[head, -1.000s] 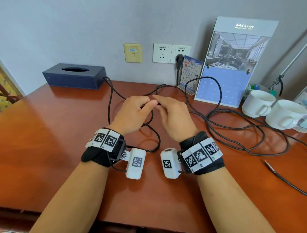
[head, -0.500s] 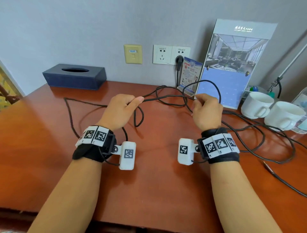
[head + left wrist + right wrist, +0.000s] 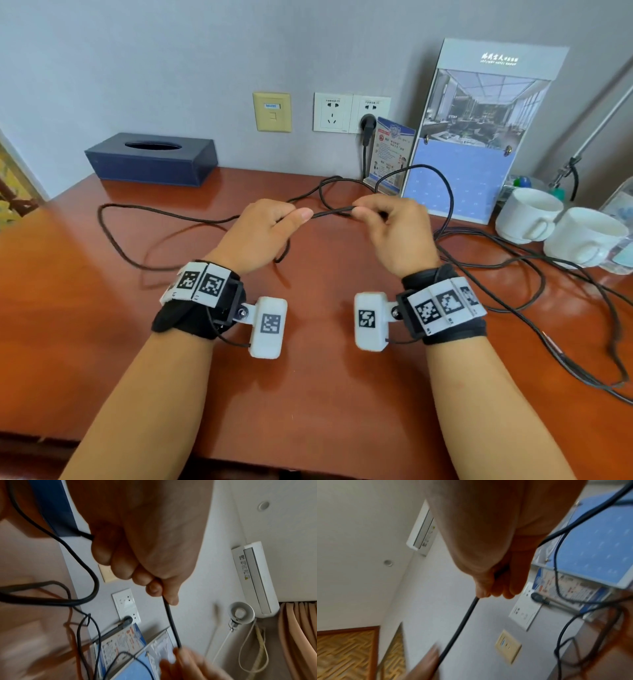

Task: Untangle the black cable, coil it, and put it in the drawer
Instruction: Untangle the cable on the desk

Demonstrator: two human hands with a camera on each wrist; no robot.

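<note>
A long black cable (image 3: 331, 213) lies in loose loops over the red-brown wooden desk (image 3: 308, 394). My left hand (image 3: 270, 226) pinches it between thumb and forefinger, with a loop trailing off to the left. My right hand (image 3: 387, 219) grips the same cable a short way to the right. A short straight stretch of cable (image 3: 171, 623) (image 3: 458, 627) runs between the two hands, held a little above the desk. More cable loops (image 3: 534, 274) lie tangled on the desk to the right. The drawer is not in view.
A dark blue tissue box (image 3: 150, 159) stands at the back left. A plug (image 3: 367, 126) sits in the wall socket. A blue display stand (image 3: 472, 137) and a small card (image 3: 390, 150) lean on the wall. Two white cups (image 3: 561, 226) stand at the right.
Both hands spread apart half a second ago, pulling cable out to the left, and have now come closer together. The left loop lies further out on the desk.
</note>
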